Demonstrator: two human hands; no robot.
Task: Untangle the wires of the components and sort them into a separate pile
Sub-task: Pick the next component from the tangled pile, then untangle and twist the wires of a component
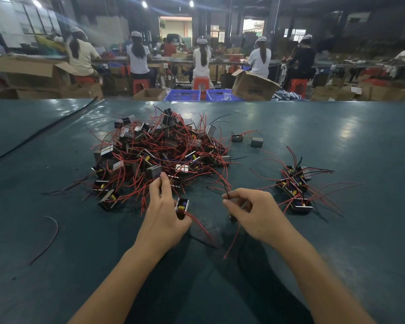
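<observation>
Left hand grips a small wired component at the near edge of the tangled pile, forefinger stretched up to touch the heap. Right hand pinches a black wire between thumb and forefinger, its other fingers curled. On the green table, the sorted pile lies to the right, well apart from the tangle

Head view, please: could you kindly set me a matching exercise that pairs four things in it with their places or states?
1 tangled pile; 2 sorted pile; 3 left hand; 4 right hand.
A pinches a dark wire; B middle of the table; C grips a component; D right side of the table.
Pairs: 1-B; 2-D; 3-C; 4-A.
</observation>
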